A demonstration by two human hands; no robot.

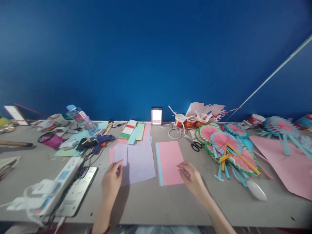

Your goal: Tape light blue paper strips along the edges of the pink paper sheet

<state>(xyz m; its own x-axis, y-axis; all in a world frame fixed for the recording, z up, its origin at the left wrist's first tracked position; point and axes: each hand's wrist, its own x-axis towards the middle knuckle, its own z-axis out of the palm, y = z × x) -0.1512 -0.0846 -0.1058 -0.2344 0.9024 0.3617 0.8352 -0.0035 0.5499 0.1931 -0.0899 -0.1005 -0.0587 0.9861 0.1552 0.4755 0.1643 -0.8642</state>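
Observation:
My left hand (112,178) is at the left edge of a lavender sheet of paper (141,162), its thumb and fingertips closed on a narrow lighter flap of it. Part of that edge is hidden behind the fingers. To the right lies a pink sheet (170,162) with a light blue strip (159,165) of paper showing along its left side. Over the pink sheet's right edge is my right hand (191,175), fingers loosely bent and a little apart, with nothing visible in them.
Coloured paper pieces (133,131) lie behind the lavender sheet. At right are pleated paper fans (225,143), black-handled scissors (196,146), red paper cups (190,123) and a white computer mouse (256,190). At left are a phone (76,191), a power strip (63,182) and a tilted bottle (81,118).

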